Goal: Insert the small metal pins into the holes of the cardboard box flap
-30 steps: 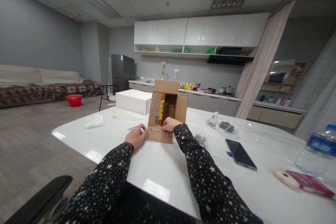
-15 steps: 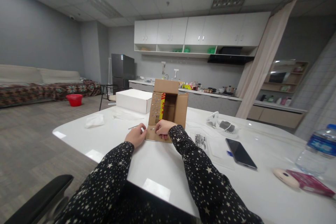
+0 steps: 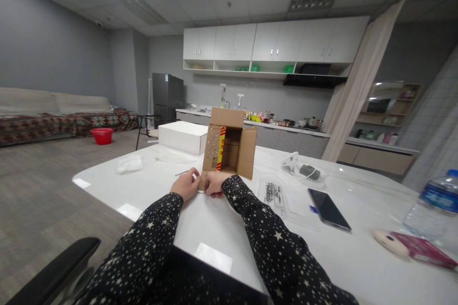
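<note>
An opened cardboard box stands on the white table, its inside facing me and its flaps folded out. Small shiny round bits dot its left flap, next to a red-and-yellow tape strip. My left hand curls at the left edge of the box's front flap, thumb and fingers against the cardboard. Over that flap, my right hand is closed with its fingertips pointing down near the left hand. Whatever its fingers pinch is hidden. A thin grey rod lies just beyond my left hand.
Behind the left hand are a white box and a crumpled white plastic bag. To the right lie a clear tray of small dark metal pieces, a phone, a white cabled device and a large water bottle.
My right hand has moved left and slightly down along the front flap, closer to my left hand. The left hand and the box stay almost in place.
</note>
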The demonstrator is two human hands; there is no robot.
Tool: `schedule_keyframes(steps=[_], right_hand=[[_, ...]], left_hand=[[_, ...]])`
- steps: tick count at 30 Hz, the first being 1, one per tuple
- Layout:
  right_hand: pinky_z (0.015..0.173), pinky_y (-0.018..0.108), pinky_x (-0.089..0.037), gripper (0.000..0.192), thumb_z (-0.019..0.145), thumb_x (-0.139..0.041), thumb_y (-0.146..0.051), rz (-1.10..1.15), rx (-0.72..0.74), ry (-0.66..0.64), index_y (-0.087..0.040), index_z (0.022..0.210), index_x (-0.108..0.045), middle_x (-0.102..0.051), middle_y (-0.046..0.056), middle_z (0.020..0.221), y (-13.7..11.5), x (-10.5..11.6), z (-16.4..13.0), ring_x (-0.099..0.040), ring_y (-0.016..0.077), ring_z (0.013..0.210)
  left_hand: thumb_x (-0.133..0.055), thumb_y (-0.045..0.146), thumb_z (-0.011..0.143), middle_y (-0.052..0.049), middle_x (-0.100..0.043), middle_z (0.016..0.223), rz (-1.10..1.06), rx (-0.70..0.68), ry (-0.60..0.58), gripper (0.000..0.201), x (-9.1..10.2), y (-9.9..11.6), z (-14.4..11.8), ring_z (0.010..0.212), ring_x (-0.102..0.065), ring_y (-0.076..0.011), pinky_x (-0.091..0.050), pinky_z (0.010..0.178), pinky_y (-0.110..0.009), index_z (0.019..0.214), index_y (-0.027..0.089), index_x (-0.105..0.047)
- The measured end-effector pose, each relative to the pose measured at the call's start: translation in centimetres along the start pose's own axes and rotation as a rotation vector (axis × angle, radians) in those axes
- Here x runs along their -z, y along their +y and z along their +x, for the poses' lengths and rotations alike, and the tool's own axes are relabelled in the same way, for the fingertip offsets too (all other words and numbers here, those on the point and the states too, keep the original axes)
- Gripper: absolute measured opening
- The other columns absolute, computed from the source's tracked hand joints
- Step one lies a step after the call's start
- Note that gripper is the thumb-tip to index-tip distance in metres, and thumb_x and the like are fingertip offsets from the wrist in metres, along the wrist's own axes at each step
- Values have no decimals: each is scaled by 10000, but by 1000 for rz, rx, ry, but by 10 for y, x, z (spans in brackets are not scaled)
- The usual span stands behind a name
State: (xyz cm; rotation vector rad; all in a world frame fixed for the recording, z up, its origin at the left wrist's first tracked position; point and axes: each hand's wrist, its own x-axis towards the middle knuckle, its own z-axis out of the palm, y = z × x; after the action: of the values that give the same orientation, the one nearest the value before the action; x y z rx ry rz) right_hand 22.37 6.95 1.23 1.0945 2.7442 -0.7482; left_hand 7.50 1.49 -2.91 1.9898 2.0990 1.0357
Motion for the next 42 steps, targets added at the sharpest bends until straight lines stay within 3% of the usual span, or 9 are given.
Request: schedule_keyframes(steps=[6, 11, 22, 31, 42], right_hand=[[393, 175, -386, 54, 584, -583, -192, -181, 36, 41, -156, 565, -619, -626, 9, 546, -12, 0, -9, -550, 106, 454], [423, 198, -390, 164, 598, -619, -315, -262, -18, 18, -166, 538, -591, -612, 14, 539, -23, 2, -16, -558, 121, 486], [454, 207, -398, 294, 602, -611, -438, -336, -39, 93, -165, 700, -653, -649, 46, 663, -20, 4, -15, -605, 163, 622], [426, 189, -364, 267, 682, -544, -419, -109, -36, 168, -162, 680, -617, -593, 7, 589, -3, 25, -24, -514, 98, 486], [417, 147, -384, 192, 703, -591, -328, 206, -46, 290, -154, 662, -520, -570, -16, 529, 26, 41, -26, -481, 55, 418]], left_hand=[[-414, 357, 794, 30, -599, 576, 6, -7, -7, 178, 1, 0, 1, 554, -542, -138, -349, 568, -245, 855, 228, -521], [-406, 365, 791, 32, -581, 562, -2, -5, -7, 184, 1, 0, 1, 546, -531, -139, -340, 567, -249, 849, 230, -516], [-405, 360, 799, 28, -604, 583, 8, -12, -4, 181, 1, -1, 1, 559, -543, -135, -345, 559, -241, 847, 227, -518], [-416, 342, 787, 28, -609, 590, -13, -4, -6, 165, 0, -6, 0, 562, -550, -134, -355, 566, -243, 838, 227, -523], [-414, 334, 787, 32, -611, 590, -18, 4, -19, 164, 1, -7, -2, 572, -561, -133, -375, 595, -247, 850, 227, -522]])
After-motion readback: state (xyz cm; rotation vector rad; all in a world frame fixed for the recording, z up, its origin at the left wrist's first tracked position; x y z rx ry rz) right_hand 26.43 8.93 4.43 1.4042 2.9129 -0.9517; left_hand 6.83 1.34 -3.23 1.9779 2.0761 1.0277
